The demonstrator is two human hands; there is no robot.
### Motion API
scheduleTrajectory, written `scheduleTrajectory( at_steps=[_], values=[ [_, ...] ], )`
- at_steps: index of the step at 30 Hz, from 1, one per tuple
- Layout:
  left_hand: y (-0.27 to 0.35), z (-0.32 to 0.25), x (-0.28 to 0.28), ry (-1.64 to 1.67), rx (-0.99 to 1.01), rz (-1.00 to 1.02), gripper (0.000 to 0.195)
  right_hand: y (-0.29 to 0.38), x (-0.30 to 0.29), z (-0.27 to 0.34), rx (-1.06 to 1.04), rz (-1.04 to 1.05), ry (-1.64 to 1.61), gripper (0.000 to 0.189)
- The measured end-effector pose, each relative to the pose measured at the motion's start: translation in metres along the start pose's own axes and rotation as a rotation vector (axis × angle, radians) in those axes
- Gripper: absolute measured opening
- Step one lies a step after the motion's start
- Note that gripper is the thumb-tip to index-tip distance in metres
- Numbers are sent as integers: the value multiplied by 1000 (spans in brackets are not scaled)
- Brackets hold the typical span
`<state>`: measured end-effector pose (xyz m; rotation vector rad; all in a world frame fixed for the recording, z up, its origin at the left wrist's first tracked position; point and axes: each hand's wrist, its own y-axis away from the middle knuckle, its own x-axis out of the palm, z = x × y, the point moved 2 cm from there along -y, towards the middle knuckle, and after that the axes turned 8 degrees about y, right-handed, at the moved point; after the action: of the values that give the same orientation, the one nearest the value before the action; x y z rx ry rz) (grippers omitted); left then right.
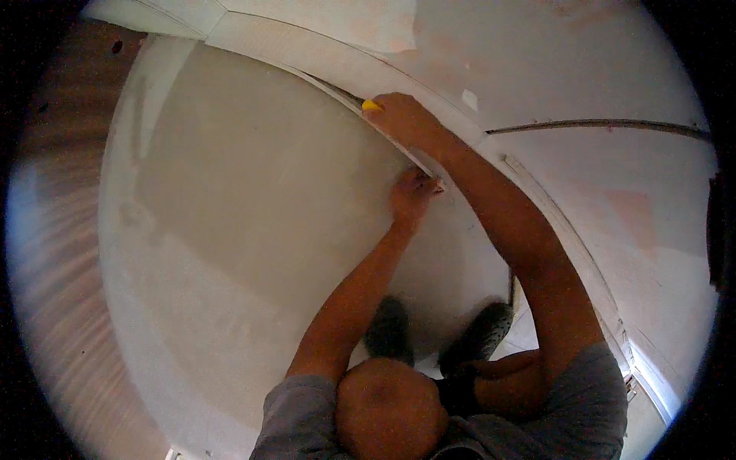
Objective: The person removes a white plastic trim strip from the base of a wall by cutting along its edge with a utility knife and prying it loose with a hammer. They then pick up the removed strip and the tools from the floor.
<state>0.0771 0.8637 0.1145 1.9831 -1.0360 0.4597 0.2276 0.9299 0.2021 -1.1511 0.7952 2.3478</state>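
My right hand (402, 121) is closed around a small yellow object (371, 105), mostly hidden in the fist; its kind cannot be told. The hand rests at the foot of the wall, over a thin pale strip (339, 98) that runs along the floor's edge. A narrow dark gap shows beyond the fist, between strip and wall. Nearer to me, my left hand (411, 198) is on the floor side, its fingers pinching the near part of the strip. Its fingertips are blurred.
A pale baseboard (276, 34) follows the wall, which has a dark horizontal seam (598, 123). The smooth beige floor (253, 172) meets a brown, wood-like surface (63, 247) at left. My dark shoes (391, 330) and a bent knee (391, 399) are close below my hands.
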Motion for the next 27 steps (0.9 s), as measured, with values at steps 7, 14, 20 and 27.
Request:
scheduleTrajectory(
  at_steps=[7, 14, 20, 27],
  values=[
    [-12, 18, -2, -213, 102, -10, 26, -7, 23, -8, -28, -26, -68, 38],
    [7, -20, 17, -601, -61, -187, 25, 11, 38, 29, 155, -184, -131, 38],
    [3, -8, 5, -265, 100, 5, 25, -23, 6, 8, -89, -55, -7, 42],
    [-6, 15, -21, -881, 279, -161, 29, 0, 41, 48, 152, -173, -235, 42]
  ],
)
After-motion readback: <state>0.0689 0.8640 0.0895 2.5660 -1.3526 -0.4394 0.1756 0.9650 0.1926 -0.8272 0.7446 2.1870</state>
